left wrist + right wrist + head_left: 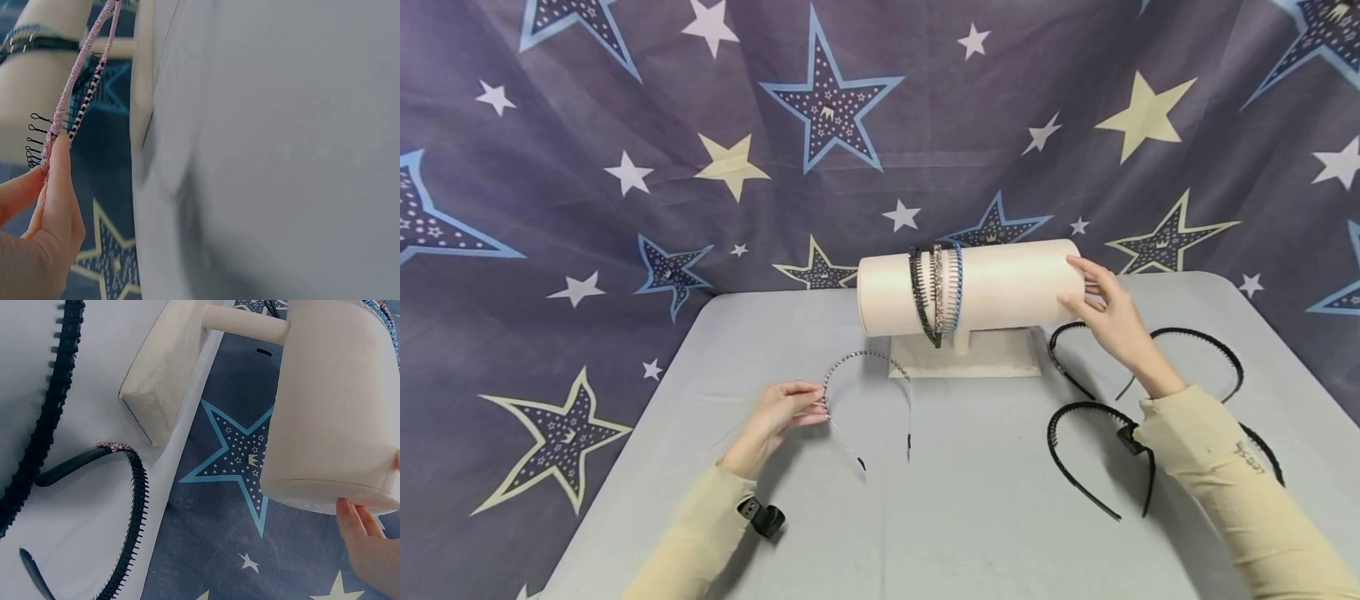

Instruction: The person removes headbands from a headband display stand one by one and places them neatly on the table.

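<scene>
In the head view my left hand (778, 421) pinches one side of a thin pink glitter headband (67, 97), which is held up off the table with its dark-tipped ends pointing down. Small comb teeth line its inner side in the left wrist view. My right hand (1108, 321) holds the right end of a cream padded headband stand (1015, 283), the thumb at its front and fingers on the rim and end face. Around the roll, left of its middle, sit a black headband (919, 292), a sparkly silver one (937, 279) and a blue one (957, 287).
Several black headbands lie on the table at the right, one (1086, 406) nearer me, partly beneath my right forearm. The stand's flat base (988, 358) rests on the grey tablecloth (962, 500). A dark star-patterned cloth (925, 108) hangs behind the table.
</scene>
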